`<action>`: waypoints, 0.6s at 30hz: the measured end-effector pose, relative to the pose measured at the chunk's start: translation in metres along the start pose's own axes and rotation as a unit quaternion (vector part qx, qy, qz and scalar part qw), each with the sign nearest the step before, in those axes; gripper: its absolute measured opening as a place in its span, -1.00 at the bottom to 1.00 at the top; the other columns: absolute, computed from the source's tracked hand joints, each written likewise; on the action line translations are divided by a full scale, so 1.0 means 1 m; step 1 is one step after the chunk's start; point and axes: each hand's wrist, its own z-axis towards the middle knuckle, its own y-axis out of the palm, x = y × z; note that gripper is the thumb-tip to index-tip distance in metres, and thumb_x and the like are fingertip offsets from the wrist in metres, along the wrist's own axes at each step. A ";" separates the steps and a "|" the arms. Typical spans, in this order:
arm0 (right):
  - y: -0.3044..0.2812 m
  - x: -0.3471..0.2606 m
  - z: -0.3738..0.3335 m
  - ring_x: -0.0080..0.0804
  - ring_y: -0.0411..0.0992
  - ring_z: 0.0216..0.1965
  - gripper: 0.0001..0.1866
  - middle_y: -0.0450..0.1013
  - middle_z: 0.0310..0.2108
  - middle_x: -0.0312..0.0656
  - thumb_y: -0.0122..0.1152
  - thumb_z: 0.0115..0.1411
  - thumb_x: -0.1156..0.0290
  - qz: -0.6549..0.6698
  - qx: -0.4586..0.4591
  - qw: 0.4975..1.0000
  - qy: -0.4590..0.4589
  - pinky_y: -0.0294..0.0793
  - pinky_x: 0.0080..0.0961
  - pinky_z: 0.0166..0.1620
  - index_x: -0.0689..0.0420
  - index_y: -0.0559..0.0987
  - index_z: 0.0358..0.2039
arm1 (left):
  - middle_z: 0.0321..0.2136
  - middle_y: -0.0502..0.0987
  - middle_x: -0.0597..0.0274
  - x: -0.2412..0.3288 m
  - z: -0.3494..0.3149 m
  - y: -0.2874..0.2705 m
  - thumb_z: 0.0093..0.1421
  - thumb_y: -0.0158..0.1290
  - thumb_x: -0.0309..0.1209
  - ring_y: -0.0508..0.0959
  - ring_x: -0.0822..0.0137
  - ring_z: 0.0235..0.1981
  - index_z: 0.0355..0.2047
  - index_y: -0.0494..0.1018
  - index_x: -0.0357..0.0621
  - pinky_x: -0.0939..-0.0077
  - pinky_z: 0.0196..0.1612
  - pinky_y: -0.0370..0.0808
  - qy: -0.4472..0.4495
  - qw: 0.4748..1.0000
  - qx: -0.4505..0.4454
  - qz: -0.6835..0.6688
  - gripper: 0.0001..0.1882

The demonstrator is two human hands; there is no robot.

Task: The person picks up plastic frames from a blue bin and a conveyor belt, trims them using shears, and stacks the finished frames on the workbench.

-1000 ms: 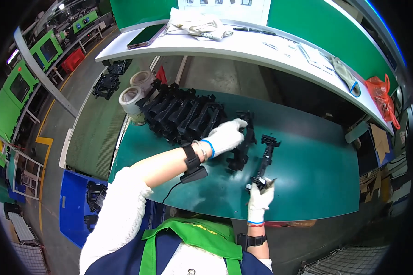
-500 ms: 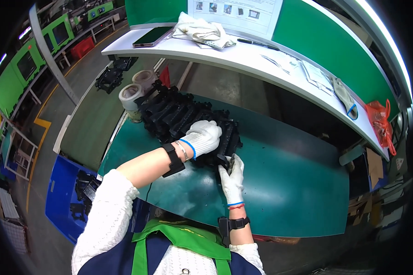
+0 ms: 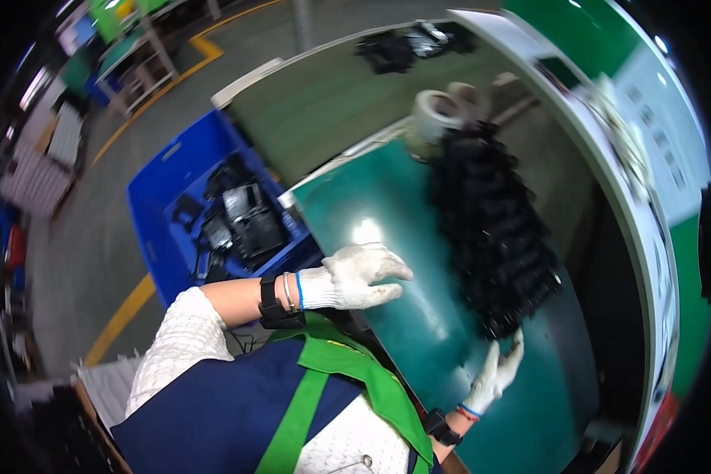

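Note:
A row of black moulded plastic parts [image 3: 494,229], packed closely together, lies on the green tabletop [image 3: 395,347]. My left hand [image 3: 363,276], in a white knit glove with a blue cuff edge, is over the left side of the table, apart from the row. Its fingers are spread with nothing in them. At the near end of the row is my right hand [image 3: 498,371], gloved the same way. Thumb and fingers stand apart there, their tips at or just short of the last part; contact cannot be told.
A blue bin [image 3: 154,213] holding several black parts [image 3: 249,221] stands left of the table. Two tape rolls [image 3: 438,110] sit at the table's far end. More black parts [image 3: 387,51] lie on the green conveyor belt [image 3: 316,110]. A white shelf [image 3: 592,103] runs along the right.
The view has swung left, bringing the blue bin closer to the middle. My left hand has left the row and moved toward the bin side. My right hand's fingers have opened.

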 end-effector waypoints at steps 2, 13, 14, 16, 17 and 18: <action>0.005 -0.019 -0.003 -0.23 0.36 0.35 -0.43 0.36 0.37 -0.08 0.23 0.36 0.59 -0.076 0.021 0.996 -0.036 0.34 -0.31 0.38 0.22 0.42 0.37 | -0.04 0.70 0.11 -0.039 -0.045 -0.015 0.28 0.17 -0.26 0.64 0.05 0.04 -0.04 0.68 -0.14 0.15 0.11 0.60 -0.055 0.996 0.063 -0.009 -0.68; 0.155 -0.126 -0.028 -0.41 0.43 0.13 -0.52 0.46 0.21 -0.16 0.15 0.46 0.56 0.038 -0.195 0.980 0.024 0.43 -0.47 0.22 0.26 0.40 0.37 | 0.07 0.65 -0.15 -0.328 -0.275 -0.017 0.22 0.22 -0.18 0.65 -0.05 0.10 0.09 0.62 -0.19 0.13 0.19 0.56 -0.555 0.793 0.248 -0.037 -0.51; 0.177 -0.129 -0.030 -0.41 0.43 0.13 -0.52 0.46 0.21 -0.16 0.15 0.46 0.56 0.033 -0.197 0.979 0.025 0.43 -0.47 0.22 0.26 0.40 0.37 | 0.07 0.65 -0.15 -0.354 -0.285 -0.015 0.22 0.22 -0.18 0.65 -0.05 0.10 0.09 0.62 -0.19 0.13 0.19 0.56 -0.558 0.791 0.246 -0.041 -0.51; 0.219 -0.125 -0.037 -0.44 0.42 0.09 -0.54 0.46 0.18 -0.16 0.15 0.47 0.55 -0.013 -0.188 0.982 0.030 0.42 -0.49 0.17 0.28 0.41 0.35 | 0.10 0.63 -0.18 -0.394 -0.289 -0.020 0.15 0.25 -0.14 0.62 -0.07 0.15 0.11 0.60 -0.21 0.13 0.24 0.53 -0.677 0.719 0.154 -0.036 -0.43; 0.234 -0.123 -0.042 -0.46 0.41 0.07 -0.55 0.47 0.17 -0.17 0.15 0.47 0.54 -0.036 -0.182 0.982 0.034 0.42 -0.49 0.15 0.30 0.41 0.34 | 0.12 0.62 -0.19 -0.410 -0.292 -0.021 0.11 0.27 -0.11 0.61 -0.07 0.18 0.11 0.59 -0.22 0.13 0.26 0.51 -0.729 0.676 0.105 -0.030 -0.39; 0.245 -0.119 -0.045 -0.46 0.41 0.07 -0.55 0.47 0.17 -0.17 0.15 0.47 0.54 -0.041 -0.183 0.982 0.038 0.42 -0.49 0.15 0.30 0.41 0.34 | 0.12 0.62 -0.19 -0.424 -0.302 -0.017 0.11 0.27 -0.11 0.61 -0.07 0.18 0.11 0.59 -0.22 0.13 0.26 0.51 -0.731 0.674 0.099 -0.032 -0.39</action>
